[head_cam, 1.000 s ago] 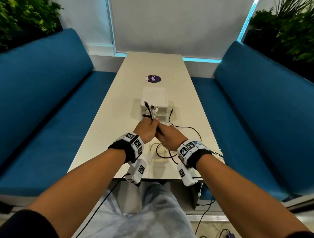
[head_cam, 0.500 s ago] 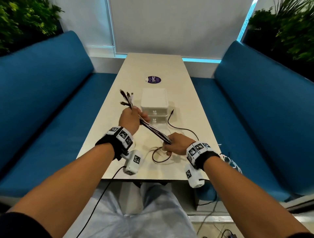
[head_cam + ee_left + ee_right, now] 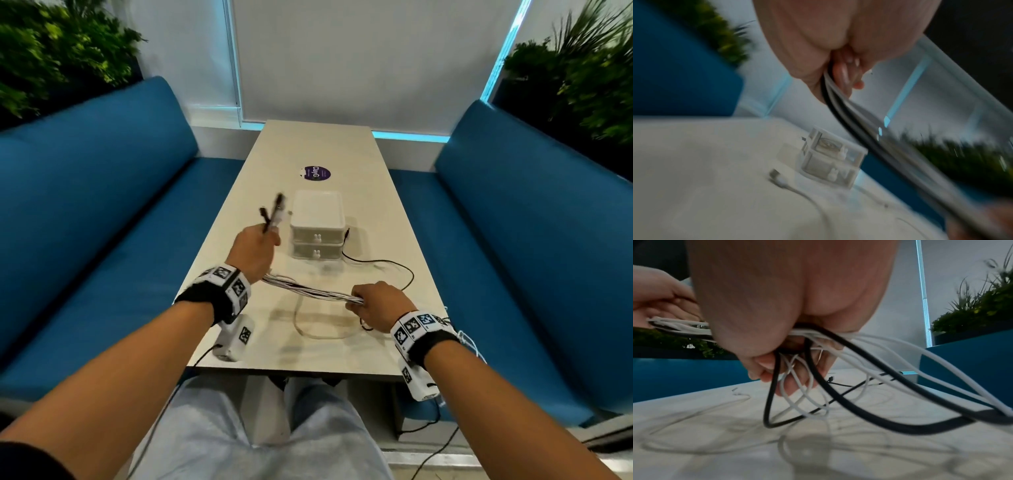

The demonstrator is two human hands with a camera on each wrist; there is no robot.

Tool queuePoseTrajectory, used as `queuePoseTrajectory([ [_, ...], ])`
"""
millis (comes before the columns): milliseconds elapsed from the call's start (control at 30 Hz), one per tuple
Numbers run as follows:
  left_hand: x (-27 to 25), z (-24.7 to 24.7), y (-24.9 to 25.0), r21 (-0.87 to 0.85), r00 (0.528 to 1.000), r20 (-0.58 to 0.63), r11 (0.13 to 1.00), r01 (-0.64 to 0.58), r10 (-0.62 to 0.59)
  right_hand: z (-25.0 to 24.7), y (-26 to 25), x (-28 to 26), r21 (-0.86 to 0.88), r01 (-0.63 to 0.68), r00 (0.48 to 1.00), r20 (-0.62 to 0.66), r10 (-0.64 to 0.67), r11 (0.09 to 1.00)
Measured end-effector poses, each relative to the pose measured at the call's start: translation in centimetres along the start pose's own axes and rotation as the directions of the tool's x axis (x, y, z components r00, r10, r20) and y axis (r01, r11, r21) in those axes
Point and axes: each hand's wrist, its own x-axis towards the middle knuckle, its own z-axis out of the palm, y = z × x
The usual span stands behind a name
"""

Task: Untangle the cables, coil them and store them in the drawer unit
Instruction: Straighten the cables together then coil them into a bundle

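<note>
The left hand (image 3: 254, 251) is up above the bench (image 3: 236, 219), a bit to the left of the drawer unit (image 3: 317, 224). Its grip is tight around a bunch of cables (image 3: 310, 291), with fingers curled all the way round them. The plug ends (image 3: 274, 214) of the cables stick up out of the top of this fist, some black and some white, and they look blurry. From the bottom of the left hand the bunch runs across and down to the right hand (image 3: 378, 303). The right hand is low, near the front of the bench, and its grip is also closed around the same bunch. In the right wrist view, the fingers (image 3: 789, 386) wrap around white and black cables, and loose loops hang down from the hand and spread out over the bench top. One pale loop (image 3: 318, 330) lies flat on the bench between the two hands. A thin black cable (image 3: 380, 263) lies by itself on the bench, with its end just beside the right side of the drawer unit and the rest curving toward the right hand. The drawer unit is white, with two drawers stacked one over the other, and both drawers are shut. It sits in the middle of the bench. Behind it there is a round purple sticker (image 3: 317, 173) on the bench. Blue sofas (image 3: 85, 212) stand on both sides, and green plants (image 3: 58, 51) grow behind them.
</note>
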Motion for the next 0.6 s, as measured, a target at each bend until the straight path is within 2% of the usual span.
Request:
queuePoseTrajectory([
  [67,-0.8,0.1,0.1,0.253,0.976,0.166,0.951,-0.18,0.141,0.0,0.2,0.0,-0.034,-0.002,1.0,-0.021,0.001,0.999],
  [133,-1.4,0.1,-0.3,0.434,0.929,0.317,0.842,-0.32,0.189,-0.4,0.7,-0.2,-0.034,-0.023,0.999,-0.023,0.023,0.999],
  [200,-1.8,0.1,-0.9,0.549,0.892,0.427,0.741,-0.386,0.148,-1.0,1.0,-0.2,-0.024,-0.027,0.999,-0.026,0.027,0.999],
  [300,-1.8,0.5,-2.2,0.682,0.833,0.552,0.552,-0.48,0.043,-1.4,0.7,0.3,-0.054,0.04,0.997,-0.068,-0.044,0.998],
  [400,-1.4,0.6,-3.2,0.756,0.833,0.553,0.435,-0.49,-0.022,-1.2,-0.4,1.0,-0.05,0.057,0.997,-0.056,-0.06,0.997],
  [533,-0.7,0.0,-4.7,0.847,0.884,0.462,0.329,-0.416,-0.07,-0.5,-2.2,1.5,-0.065,0.058,0.997,-0.041,-0.06,0.996],
  [600,-0.4,-0.5,-6.1,0.881,0.909,0.402,0.315,-0.352,-0.109,0.4,-3.0,1.6,-0.019,0.057,0.998,0.001,-0.057,0.998],
])
